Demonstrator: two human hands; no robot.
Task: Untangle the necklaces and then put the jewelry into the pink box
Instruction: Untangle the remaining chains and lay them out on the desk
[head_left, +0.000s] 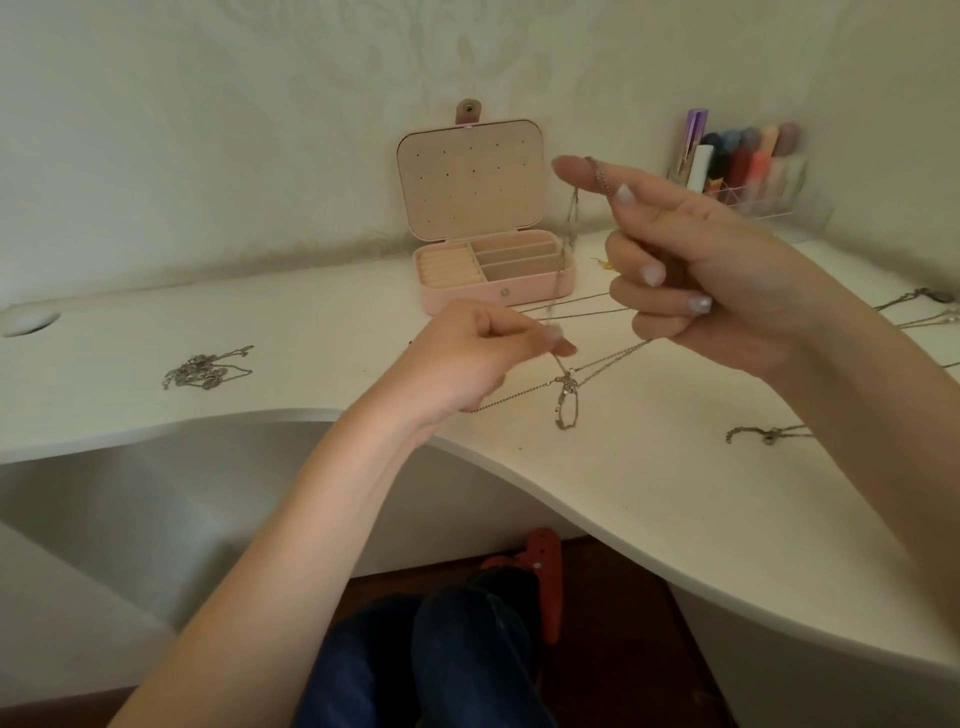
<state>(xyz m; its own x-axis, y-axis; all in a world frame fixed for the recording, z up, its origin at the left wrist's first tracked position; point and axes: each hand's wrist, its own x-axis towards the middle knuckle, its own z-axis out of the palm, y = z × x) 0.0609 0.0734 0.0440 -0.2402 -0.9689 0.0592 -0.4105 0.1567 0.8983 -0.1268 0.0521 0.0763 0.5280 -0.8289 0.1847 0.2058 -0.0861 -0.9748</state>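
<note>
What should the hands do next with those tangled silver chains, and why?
Probably the left hand should tease one strand out of the small knot of thin silver chains while the right hand holds its chain up. The strands meet at that knot just above the white desk, and the open pink jewellery box looks empty, so untangling seems to come first.
</note>
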